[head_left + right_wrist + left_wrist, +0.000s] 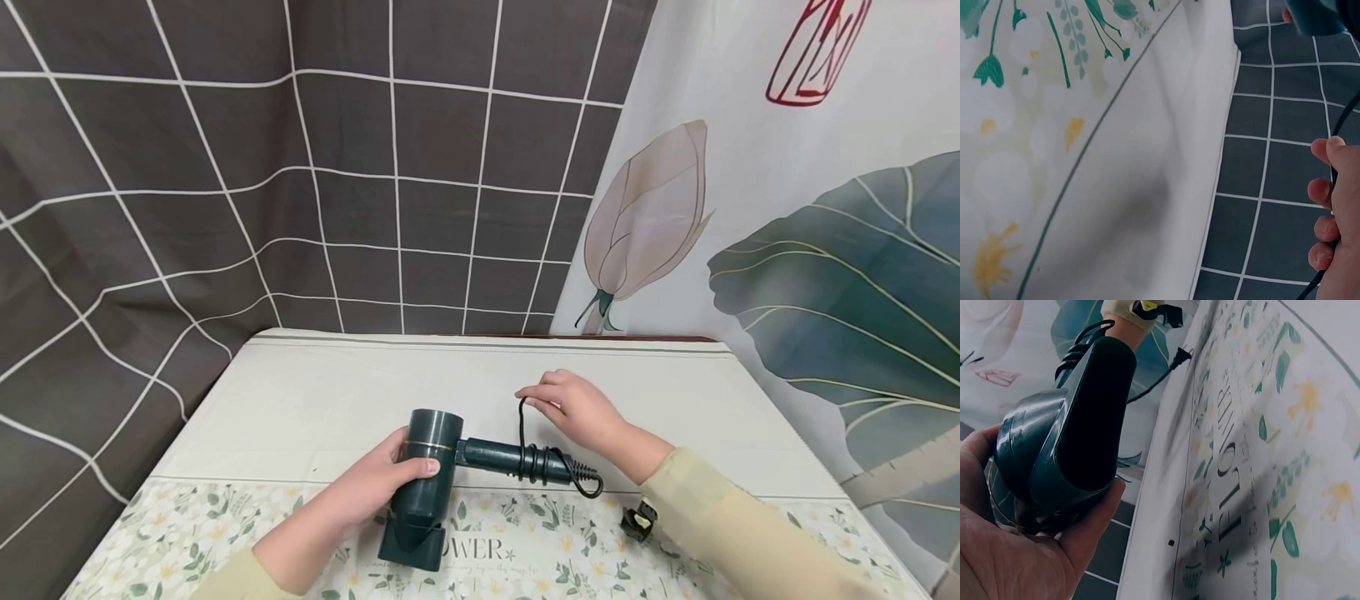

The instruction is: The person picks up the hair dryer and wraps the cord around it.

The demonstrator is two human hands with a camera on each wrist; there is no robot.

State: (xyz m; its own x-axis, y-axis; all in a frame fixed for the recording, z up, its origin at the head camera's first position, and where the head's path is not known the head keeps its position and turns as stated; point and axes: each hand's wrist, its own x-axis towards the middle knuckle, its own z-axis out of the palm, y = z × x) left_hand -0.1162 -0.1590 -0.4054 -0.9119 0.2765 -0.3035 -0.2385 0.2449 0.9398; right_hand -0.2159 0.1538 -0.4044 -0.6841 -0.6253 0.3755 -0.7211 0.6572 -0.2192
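Observation:
My left hand [372,483] grips the barrel of a dark green hair dryer [424,505], thumb across its side. The dryer's flat nozzle [1094,419] faces the camera in the left wrist view. Its handle [487,454] points right, with a black cord [522,429] wound around it in several loops. Above the handle, my right hand [577,410] pinches the cord between thumb and fingers, drawing one strand upward. The right wrist view shows the cord passing through the curled fingers [1322,228]. A black plug [1180,357] appears at the cord's end in the left wrist view.
Under the hands lies a table with a white and floral cover [300,375]. A small black device [639,521] sits by the right sleeve. Behind stand a dark grid-patterned curtain [435,217] and a white cloth printed with leaves [675,275].

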